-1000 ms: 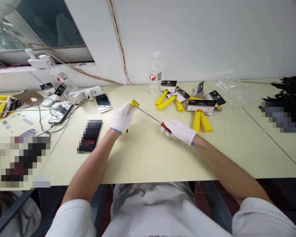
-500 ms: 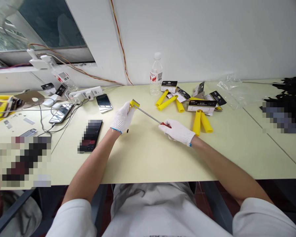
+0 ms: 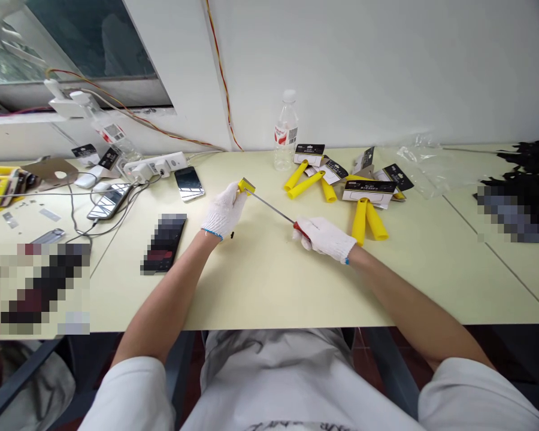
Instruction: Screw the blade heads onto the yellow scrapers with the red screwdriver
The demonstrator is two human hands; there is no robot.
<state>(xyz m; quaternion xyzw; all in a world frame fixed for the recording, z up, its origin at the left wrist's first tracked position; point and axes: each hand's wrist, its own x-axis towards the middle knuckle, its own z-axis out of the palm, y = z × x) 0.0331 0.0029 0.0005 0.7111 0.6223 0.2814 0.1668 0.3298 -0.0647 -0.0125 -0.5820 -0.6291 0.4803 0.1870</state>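
Shirt [image 3: 269,380]: A pale garment of the seated person filled the nearest part of the view.
Table [image 3: 269,293]: Its cream surface stretched from the shirt to the wall [image 3: 368,66].
Dark flat item [image 3: 165,245]: Partly masked by pixelation, it lay on the table, left of the left forearm [image 3: 175,293].
Right hand [image 3: 327,237]: Gloved in white with a blue cuff edge, it was closed around the red handle of a screwdriver [image 3: 281,214].
Screwdriver: Its slender metal shaft slanted away leftward to a yellow piece [image 3: 246,186]; exact contact at the tip could not be told.
Left hand [image 3: 223,211]: Gloved likewise, it pinched the yellow piece, its fingers drawn narrow.
Yellow piece: It was held at the left fingertips, raised above the table.
Carded yellow handles [image 3: 360,221]: Several, with black-and-white cards, lay beyond the right hand.
Phone [image 3: 190,183]: It lay beyond the left hand, near a white power strip [image 3: 170,163].
Bottle [image 3: 286,133]: Clear and white-capped, it stood upright near the wall.
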